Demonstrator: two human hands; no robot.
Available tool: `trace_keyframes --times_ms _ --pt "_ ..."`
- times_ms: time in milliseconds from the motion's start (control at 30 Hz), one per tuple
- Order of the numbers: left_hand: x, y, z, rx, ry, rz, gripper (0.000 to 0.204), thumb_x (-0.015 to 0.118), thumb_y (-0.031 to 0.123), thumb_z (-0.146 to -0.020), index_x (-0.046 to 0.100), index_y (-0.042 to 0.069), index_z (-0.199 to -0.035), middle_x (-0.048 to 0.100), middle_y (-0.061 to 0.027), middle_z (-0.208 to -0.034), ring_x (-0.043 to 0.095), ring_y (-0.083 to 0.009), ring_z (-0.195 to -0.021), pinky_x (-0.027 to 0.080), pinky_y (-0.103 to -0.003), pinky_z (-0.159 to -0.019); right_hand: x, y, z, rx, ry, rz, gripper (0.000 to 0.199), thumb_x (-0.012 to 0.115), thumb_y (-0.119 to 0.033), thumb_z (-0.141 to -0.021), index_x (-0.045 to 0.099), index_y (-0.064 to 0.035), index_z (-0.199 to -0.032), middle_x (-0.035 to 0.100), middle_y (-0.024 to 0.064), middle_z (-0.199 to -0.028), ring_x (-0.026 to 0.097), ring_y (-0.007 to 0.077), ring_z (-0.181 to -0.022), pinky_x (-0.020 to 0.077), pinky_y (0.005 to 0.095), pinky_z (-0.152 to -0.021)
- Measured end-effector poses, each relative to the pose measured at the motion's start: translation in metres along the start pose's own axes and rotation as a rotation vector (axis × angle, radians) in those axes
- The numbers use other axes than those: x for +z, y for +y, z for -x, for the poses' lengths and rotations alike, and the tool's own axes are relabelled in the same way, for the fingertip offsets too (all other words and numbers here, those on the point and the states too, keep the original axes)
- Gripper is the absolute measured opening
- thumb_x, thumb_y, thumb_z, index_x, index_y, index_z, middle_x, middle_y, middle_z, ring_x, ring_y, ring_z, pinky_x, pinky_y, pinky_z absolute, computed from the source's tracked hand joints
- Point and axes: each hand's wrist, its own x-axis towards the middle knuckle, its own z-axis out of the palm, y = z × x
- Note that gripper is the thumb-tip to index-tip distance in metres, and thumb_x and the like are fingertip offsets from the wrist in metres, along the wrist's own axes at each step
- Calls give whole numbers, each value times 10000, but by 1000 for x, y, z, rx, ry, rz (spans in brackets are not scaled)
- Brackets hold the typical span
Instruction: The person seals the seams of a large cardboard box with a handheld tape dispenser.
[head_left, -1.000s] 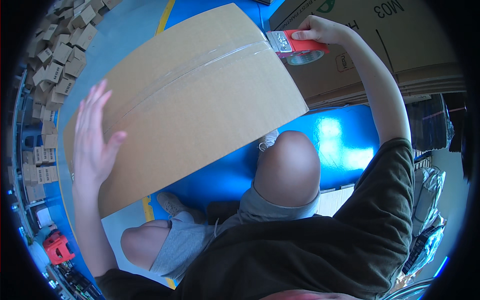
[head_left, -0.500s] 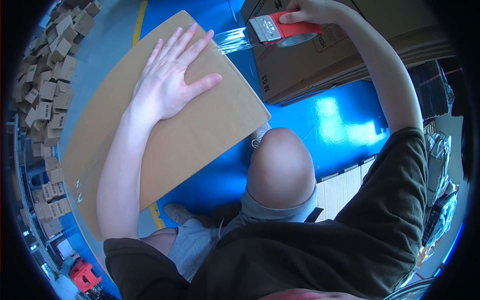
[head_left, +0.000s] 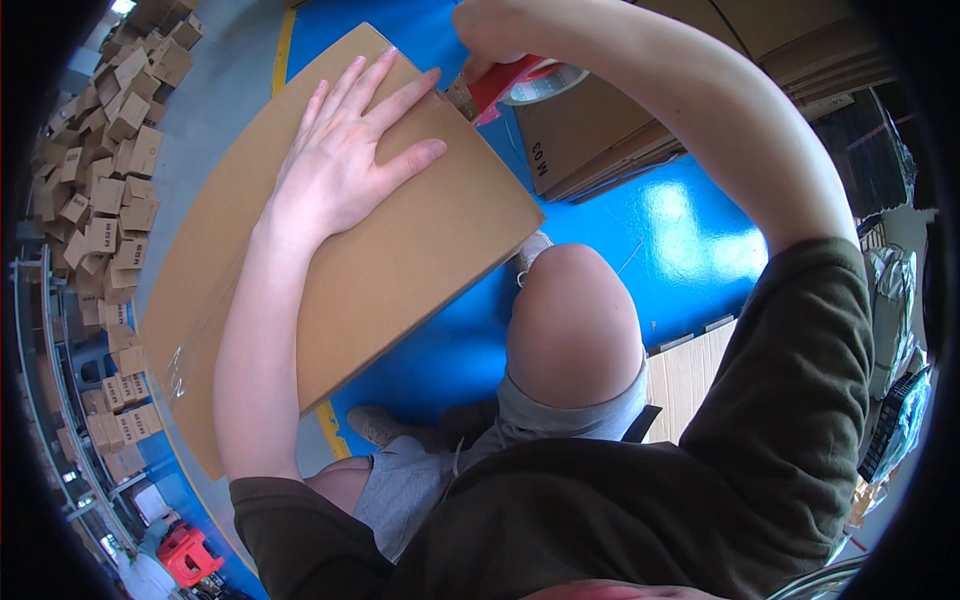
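Note:
A large brown cardboard box (head_left: 420,230) stands on the floor in front of me, tilted across the view. Spread flat on its top, with the fingers reaching the far right edge, lies my left hand (head_left: 345,165). My right hand (head_left: 490,35) is closed on a red tape dispenser (head_left: 508,84) with a roll of clear tape (head_left: 545,84). The dispenser's front end is against or just beside the box's far right side, close to my left fingertips. Part of it is hidden by my right hand and wrist. A clear tape strip (head_left: 178,375) shows on the box's near left part.
Flat cardboard sheets (head_left: 590,140) are stacked at the far right on the blue floor (head_left: 690,240). Many small cartons (head_left: 110,180) lie heaped at the left beside a metal rack (head_left: 60,380). A red plastic stool (head_left: 188,555) is at the lower left.
My right hand has brought the tape dispenser left and down to the box's far right side. The stretched tape span between them no longer shows. My left hand stays on the box.

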Motion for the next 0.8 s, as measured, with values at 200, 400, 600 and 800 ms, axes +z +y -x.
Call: trace_keyframes --times_ms 200,400,600,800 --pt "-13 7 -11 34 -45 -22 569 534 532 -909 484 260 -1406 329 -150 -1502 287 -338 -1402 227 -477 -1159 -26 -24 -10 82 6 167 372 586 -476 -912 711 -222 -1155 688 53 -1156 645 231 -1086 537 400 -830" --pt "-15 5 -18 9 -182 -155 545 536 545 -907 492 269 -1376 307 -156 -1479 272 -336 -1391 253 -469 -1150 14 -48 -12 95 -133 473 454 719 -489 -801 732 -92 -1019 729 96 -954 709 227 -854 576 344 -736" --pt "-5 3 -11 9 -43 -5 603 524 651 -871 505 301 -1362 303 -169 -1478 258 -359 -1390 192 -507 -1155 102 -10 -1 449 378 -310 278 655 -370 -858 745 -110 -895 726 115 -849 714 249 -804 564 365 -631" --pt "-3 -4 -39 271 -44 4 497 587 511 -882 569 128 -1198 478 -146 -1335 340 -320 -1360 196 -463 -1189 219 -60 142 788 807 -1062 410 614 -393 -913 661 1 -804 643 186 -683 642 343 -631 501 411 -619"
